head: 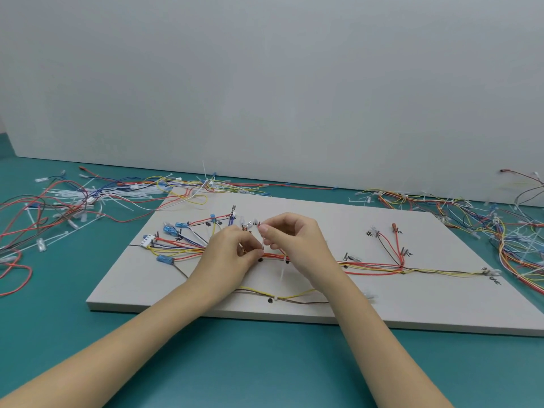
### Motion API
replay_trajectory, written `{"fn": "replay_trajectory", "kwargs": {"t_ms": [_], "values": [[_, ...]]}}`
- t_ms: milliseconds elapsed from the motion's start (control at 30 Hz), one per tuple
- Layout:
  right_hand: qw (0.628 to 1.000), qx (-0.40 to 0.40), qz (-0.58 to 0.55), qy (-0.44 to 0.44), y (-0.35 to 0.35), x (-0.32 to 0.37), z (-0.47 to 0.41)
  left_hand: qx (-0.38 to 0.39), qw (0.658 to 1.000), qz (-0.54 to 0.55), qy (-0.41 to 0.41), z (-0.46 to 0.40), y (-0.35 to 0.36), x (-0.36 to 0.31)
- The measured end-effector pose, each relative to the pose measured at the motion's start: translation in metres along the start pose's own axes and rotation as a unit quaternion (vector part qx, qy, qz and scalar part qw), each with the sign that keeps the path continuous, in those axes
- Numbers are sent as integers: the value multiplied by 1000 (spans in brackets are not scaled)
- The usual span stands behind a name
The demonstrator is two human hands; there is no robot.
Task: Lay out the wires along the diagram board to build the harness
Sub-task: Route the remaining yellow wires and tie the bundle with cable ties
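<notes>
Both hands are meeting at the centre of the frame over a pale board [412, 304] lying on a teal table [265, 363]. The left hand [232, 254] is curling its fingers and pinching the bundle of wires [371, 266] where it runs across the board. The right hand [294, 240] is pinching a thin white cable tie [263, 241] between thumb and forefinger, just above that bundle. Loose wires [38, 219] and white ties are lying in heaps at the upper left, and more wires [500, 231] at the right edge.
</notes>
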State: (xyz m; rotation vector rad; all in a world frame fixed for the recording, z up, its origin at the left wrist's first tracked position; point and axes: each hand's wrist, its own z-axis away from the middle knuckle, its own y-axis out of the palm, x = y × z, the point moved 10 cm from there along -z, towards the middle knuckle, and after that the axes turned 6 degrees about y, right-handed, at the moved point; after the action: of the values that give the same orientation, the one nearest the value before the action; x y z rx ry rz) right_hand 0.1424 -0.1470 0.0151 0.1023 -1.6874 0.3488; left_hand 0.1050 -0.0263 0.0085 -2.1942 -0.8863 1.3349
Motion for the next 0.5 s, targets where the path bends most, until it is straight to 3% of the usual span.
{"fn": "replay_trajectory", "kwargs": {"t_ms": [300, 500], "values": [[998, -22, 58, -29, 6, 4, 3, -2, 999, -44, 10, -1, 2, 0], [999, 0, 37, -40, 11, 10, 7, -7, 995, -101, 24, -1, 3, -4]]}}
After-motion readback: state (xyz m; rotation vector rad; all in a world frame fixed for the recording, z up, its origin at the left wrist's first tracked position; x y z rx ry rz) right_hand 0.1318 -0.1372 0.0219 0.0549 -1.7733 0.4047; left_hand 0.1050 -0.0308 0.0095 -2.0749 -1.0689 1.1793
